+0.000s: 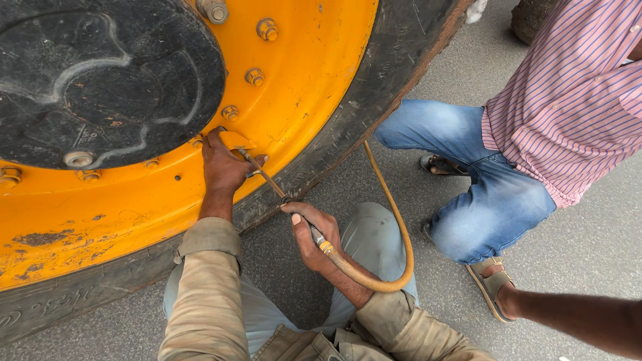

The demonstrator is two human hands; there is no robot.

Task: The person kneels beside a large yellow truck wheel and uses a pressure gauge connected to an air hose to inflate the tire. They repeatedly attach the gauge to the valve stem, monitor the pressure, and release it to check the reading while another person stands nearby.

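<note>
A big wheel with a yellow rim and a black hub fills the upper left. My left hand presses on the rim beside a row of lug nuts, gripping the tip of a thin metal air chuck. My right hand holds the chuck's lower end where a tan rubber hose joins it. The hose loops past my wrist and runs up along the black tyre.
Another person in a pink striped shirt and blue jeans crouches at the right, wearing sandals. Their bare forearm reaches in at the lower right. Grey pavement lies under everything.
</note>
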